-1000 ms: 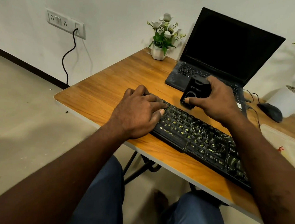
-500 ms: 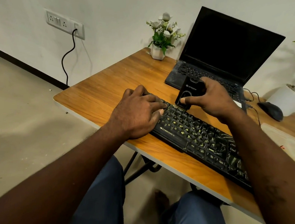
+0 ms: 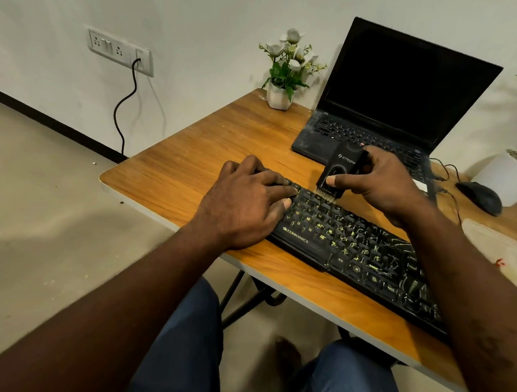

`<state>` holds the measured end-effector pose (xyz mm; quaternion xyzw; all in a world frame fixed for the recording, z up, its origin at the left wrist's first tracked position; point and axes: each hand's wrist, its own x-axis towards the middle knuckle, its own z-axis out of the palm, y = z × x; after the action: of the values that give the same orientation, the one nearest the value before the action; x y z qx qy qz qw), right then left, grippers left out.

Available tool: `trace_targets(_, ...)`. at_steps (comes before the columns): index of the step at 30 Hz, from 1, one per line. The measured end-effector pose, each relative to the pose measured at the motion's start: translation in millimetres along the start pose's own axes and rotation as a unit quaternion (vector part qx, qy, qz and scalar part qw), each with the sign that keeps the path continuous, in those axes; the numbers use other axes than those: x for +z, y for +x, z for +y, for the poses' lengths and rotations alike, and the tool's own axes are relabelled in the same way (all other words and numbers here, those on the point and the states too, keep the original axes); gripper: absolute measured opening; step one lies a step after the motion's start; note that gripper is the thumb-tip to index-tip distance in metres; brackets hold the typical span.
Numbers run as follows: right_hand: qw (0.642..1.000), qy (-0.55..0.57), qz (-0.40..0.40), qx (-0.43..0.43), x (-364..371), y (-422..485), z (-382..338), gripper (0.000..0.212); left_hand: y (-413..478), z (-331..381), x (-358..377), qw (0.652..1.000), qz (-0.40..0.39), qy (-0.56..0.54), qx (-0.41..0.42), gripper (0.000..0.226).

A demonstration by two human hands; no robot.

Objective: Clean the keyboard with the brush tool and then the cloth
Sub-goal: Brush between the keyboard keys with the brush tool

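A black keyboard (image 3: 352,249) with yellow-marked keys lies slantwise on the wooden table (image 3: 191,165). My left hand (image 3: 244,207) rests flat on the keyboard's left end, fingers spread over the keys. My right hand (image 3: 382,184) grips a black brush tool (image 3: 340,168) upright, thumb across its front. The tool's pale bristles touch the top row of keys near the left end. No cloth can be made out.
An open black laptop (image 3: 395,92) stands behind the keyboard, with a small white flower pot (image 3: 279,97) to its left. A black mouse (image 3: 479,197) and its cable lie at the right, near a large white planter (image 3: 509,172). A clear plastic box (image 3: 506,249) sits at the right edge.
My right hand has carried the brush tool leftward along the keyboard's top row, toward my left hand. The left hand has stayed in place.
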<state>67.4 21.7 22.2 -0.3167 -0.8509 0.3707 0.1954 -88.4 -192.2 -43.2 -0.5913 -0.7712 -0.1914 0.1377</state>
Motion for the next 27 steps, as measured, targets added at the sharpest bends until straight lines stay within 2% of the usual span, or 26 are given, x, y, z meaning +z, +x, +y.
trace_targets(3, 1.0, -0.016, -0.021, -0.007, -4, 1, -3, 0.054, 1, 0, 0, 1.0, -0.004, -0.001, -0.003, 0.052)
trace_targets(7, 1.0, -0.001, 0.009, -0.019, 13, 6, -15, 0.05, 1, 0, 0, 1.0, -0.004, -0.005, -0.004, 0.052)
trace_targets(11, 0.999, -0.021, -0.011, -0.042, 22, 6, -20, 0.053, 1, 0, 0, 1.0, -0.004, -0.008, -0.004, 0.052)
trace_targets(15, 0.999, -0.028, 0.01, -0.035, 11, 2, -13, 0.058, 1, -1, 1, 1.0, -0.001, -0.007, -0.003, 0.051)
trace_targets(18, 0.999, -0.028, -0.021, -0.041, 8, -1, -13, 0.055, 1, -2, 2, 1.0, 0.001, -0.005, -0.004, 0.05)
trace_targets(22, 0.995, -0.078, 0.017, -0.057, 8, -2, -17, 0.052, 1, -1, 1, 1.0, 0.0, -0.008, -0.005, 0.05)
trace_targets(25, 0.995, -0.064, -0.022, -0.072, 13, -5, -18, 0.055, 1, 0, 0, 1.0, 0.0, -0.008, -0.007, 0.05)
trace_targets(27, 0.993, -0.083, -0.001, -0.079, 12, -6, -20, 0.055, 1, 0, 1, 1.0, 0.004, -0.01, -0.008, 0.05)
